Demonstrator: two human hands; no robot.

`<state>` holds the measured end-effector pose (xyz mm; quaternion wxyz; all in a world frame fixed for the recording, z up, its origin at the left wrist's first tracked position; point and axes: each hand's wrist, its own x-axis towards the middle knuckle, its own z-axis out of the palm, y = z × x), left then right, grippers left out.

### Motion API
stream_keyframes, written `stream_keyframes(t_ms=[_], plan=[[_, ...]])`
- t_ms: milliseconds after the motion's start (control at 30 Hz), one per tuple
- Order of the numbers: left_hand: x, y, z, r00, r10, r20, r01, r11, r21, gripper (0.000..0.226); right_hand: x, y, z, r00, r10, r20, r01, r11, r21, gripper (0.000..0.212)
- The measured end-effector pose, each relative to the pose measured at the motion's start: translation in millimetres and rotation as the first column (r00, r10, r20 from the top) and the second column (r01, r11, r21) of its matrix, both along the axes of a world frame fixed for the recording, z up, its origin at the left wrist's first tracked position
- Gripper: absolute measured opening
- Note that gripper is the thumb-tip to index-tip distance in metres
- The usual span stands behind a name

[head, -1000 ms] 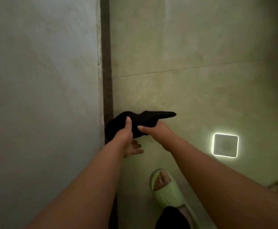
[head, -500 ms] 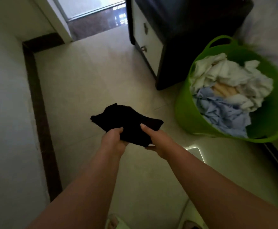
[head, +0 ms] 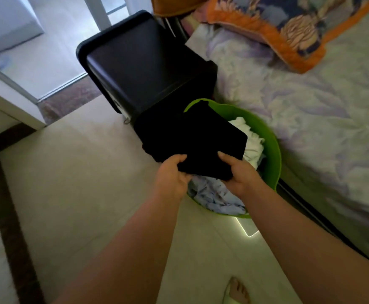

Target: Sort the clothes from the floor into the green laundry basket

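Now the left hand (head: 171, 175) and right hand (head: 237, 174), both clamped on the black garment (head: 192, 139), are holding it over the green laundry basket (head: 273, 150) at frame centre, having carried it up from the floor; release seems next

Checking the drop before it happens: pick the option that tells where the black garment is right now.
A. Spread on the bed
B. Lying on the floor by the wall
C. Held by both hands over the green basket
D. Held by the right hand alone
C: the left hand and right hand both grip the black garment above the green basket, which already holds pale clothes.
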<state>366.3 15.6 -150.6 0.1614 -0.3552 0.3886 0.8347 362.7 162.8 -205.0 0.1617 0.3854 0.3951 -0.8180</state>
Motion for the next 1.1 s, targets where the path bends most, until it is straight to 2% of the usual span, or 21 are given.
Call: stream_keyframes(t_ms=[67, 100, 167, 200, 233, 300, 367, 400, 434, 467, 500, 567, 700, 800, 834, 967, 1101], plan=[[-10, 20, -21, 0.988, -0.081, 0.132, 0.097, 0.988, -0.12, 0.032, -8, 35, -9, 0.997, 0.01, 0.071, -0.025, 0.977, 0.213, 0.052], [-11, 27, -32, 0.962, -0.142, 0.232, 0.191, 0.96, -0.206, 0.031, -8, 48, -16, 0.986, 0.03, 0.161, -0.082, 0.94, 0.33, 0.058], [-5, 36, -48, 0.894, -0.211, 0.395, 0.37, 0.846, -0.384, 0.038, -3, 69, -28, 0.927, 0.048, 0.371, -0.245, 0.828, 0.504, 0.071], [-3, 40, -55, 0.877, -0.227, 0.424, 0.433, 0.757, -0.49, 0.046, 0, 75, -31, 0.911, 0.07, 0.407, -0.312, 0.763, 0.567, 0.072], [-1, 44, -63, 0.873, -0.272, 0.404, 0.479, 0.631, -0.611, 0.056, 4, 77, -33, 0.914, 0.125, 0.385, -0.361, 0.683, 0.635, 0.07], [0, 45, -78, 0.803, -0.481, 0.353, 0.513, 0.255, -0.82, 0.075, 12, 71, -36, 0.895, 0.335, 0.295, -0.425, 0.433, 0.795, 0.067], [-10, 49, -88, 0.582, -0.68, 0.445, 0.44, -0.196, -0.876, 0.082, 10, 63, -41, 0.778, 0.56, 0.285, -0.423, 0.131, 0.897, 0.068], [-18, 49, -89, 0.465, -0.718, 0.518, 0.382, -0.365, -0.849, 0.083, 7, 57, -44, 0.689, 0.645, 0.33, -0.427, -0.007, 0.904, 0.07], [-30, 55, -99, 0.35, -0.735, 0.581, 0.336, -0.48, -0.81, 0.081, -1, 55, -53, 0.621, 0.676, 0.398, -0.45, -0.109, 0.887, 0.072], [-38, 58, -104, 0.255, -0.738, 0.625, 0.32, -0.546, -0.774, 0.079, -8, 52, -60, 0.554, 0.687, 0.47, -0.492, -0.185, 0.851, 0.074], [-45, 59, -109, 0.177, -0.735, 0.655, 0.326, -0.584, -0.744, 0.077, -13, 50, -65, 0.502, 0.687, 0.525, -0.535, -0.23, 0.813, 0.075], [-57, 55, -132, 0.027, -0.704, 0.71, 0.393, -0.645, -0.655, 0.071, -22, 47, -89, 0.424, 0.693, 0.583, -0.621, -0.246, 0.744, 0.077], [-79, 51, -163, -0.204, -0.647, 0.735, 0.441, -0.731, -0.521, 0.074, -44, 56, -128, 0.35, 0.761, 0.546, -0.655, -0.218, 0.724, 0.076], [-90, 57, -143, -0.23, -0.686, 0.69, 0.514, -0.688, -0.512, 0.071, -53, 62, -124, 0.33, 0.794, 0.51, -0.606, -0.235, 0.759, 0.069], [-92, 56, -135, -0.214, -0.7, 0.681, 0.513, -0.674, -0.532, 0.069, -54, 61, -116, 0.337, 0.79, 0.511, -0.611, -0.229, 0.758, 0.068], [-93, 51, -100, -0.143, -0.729, 0.669, 0.407, -0.66, -0.631, 0.064, -52, 55, -88, 0.325, 0.752, 0.574, -0.721, -0.195, 0.665, 0.071], [-102, 50, -24, -0.109, -0.73, 0.675, 0.39, -0.656, -0.646, 0.071, -63, 41, -18, 0.303, 0.778, 0.551, -0.656, -0.25, 0.713, 0.07]])
